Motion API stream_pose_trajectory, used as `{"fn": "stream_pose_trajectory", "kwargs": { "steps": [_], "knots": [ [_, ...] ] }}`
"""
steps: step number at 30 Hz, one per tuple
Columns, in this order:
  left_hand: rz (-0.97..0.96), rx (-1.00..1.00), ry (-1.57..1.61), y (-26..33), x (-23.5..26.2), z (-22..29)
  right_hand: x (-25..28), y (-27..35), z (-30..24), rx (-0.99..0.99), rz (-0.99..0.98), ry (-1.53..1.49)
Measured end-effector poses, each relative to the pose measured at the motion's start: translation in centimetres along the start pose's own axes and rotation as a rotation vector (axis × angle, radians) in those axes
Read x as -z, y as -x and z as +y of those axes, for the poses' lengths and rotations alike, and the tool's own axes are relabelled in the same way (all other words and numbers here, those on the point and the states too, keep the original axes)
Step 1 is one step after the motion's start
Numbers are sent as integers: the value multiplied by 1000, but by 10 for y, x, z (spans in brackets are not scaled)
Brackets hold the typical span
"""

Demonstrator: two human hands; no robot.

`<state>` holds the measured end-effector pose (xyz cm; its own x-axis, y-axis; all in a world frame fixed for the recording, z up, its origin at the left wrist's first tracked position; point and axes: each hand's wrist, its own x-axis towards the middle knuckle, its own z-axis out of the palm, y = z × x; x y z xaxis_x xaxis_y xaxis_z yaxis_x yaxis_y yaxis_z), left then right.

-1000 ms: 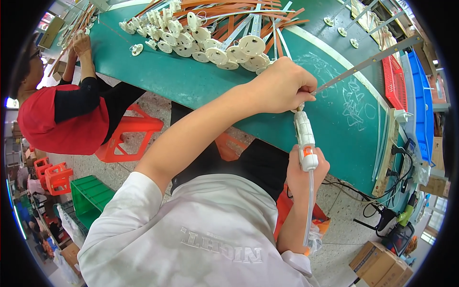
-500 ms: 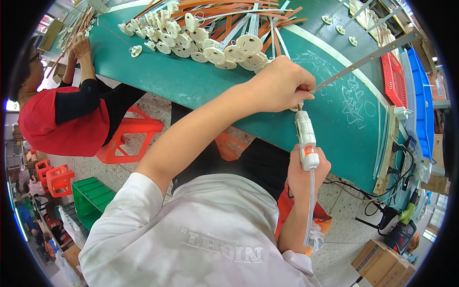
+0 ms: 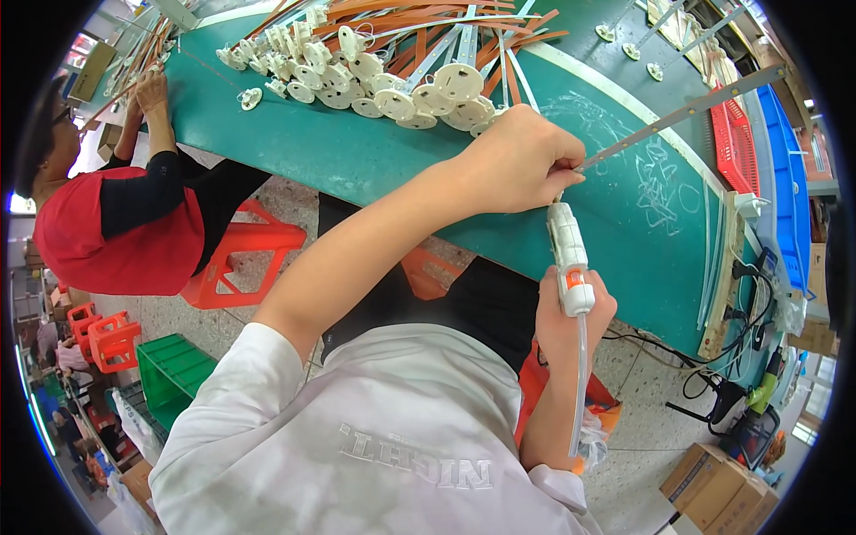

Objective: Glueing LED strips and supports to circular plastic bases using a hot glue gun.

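My left hand [image 3: 528, 165] reaches over the green table with its fingers pinched on one end of a thin grey LED strip [image 3: 682, 111]. The strip slants up to the far right, dotted with small pale squares. What lies under those fingertips is mostly hidden. My right hand [image 3: 575, 308] is wrapped round a white hot glue gun [image 3: 569, 245]. Its nozzle points away from me, right below the left fingertips; I cannot tell whether it touches anything. A clear glue stick [image 3: 580, 383] sticks out of its back end, along my forearm.
Cream round discs [image 3: 459, 82] with strips attached lie heaped at the table's far side, beside brown strips [image 3: 383, 18]. A co-worker in red [image 3: 116, 232] sits at left. A red basket [image 3: 734, 147], a blue tray [image 3: 786, 178] and black cables [image 3: 758, 285] line the right edge.
The glue gun's nozzle has moved slightly up, closer to my left fingertips. My left hand keeps its pinch on the strip, nearly still.
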<state>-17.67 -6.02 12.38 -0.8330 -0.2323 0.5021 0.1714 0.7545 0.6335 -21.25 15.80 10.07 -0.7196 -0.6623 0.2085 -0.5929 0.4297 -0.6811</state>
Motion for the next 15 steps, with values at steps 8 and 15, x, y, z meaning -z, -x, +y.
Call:
{"fn": "stream_pose_trajectory", "kwargs": {
  "steps": [8, 15],
  "knots": [
    [0, -3, 13, -1, 0, 1, 2, 0, 1, 14, -16, 27],
    [-17, 3, 9, -1, 1, 1, 2, 1, 2, 6, -27, 22]
  ]
}}
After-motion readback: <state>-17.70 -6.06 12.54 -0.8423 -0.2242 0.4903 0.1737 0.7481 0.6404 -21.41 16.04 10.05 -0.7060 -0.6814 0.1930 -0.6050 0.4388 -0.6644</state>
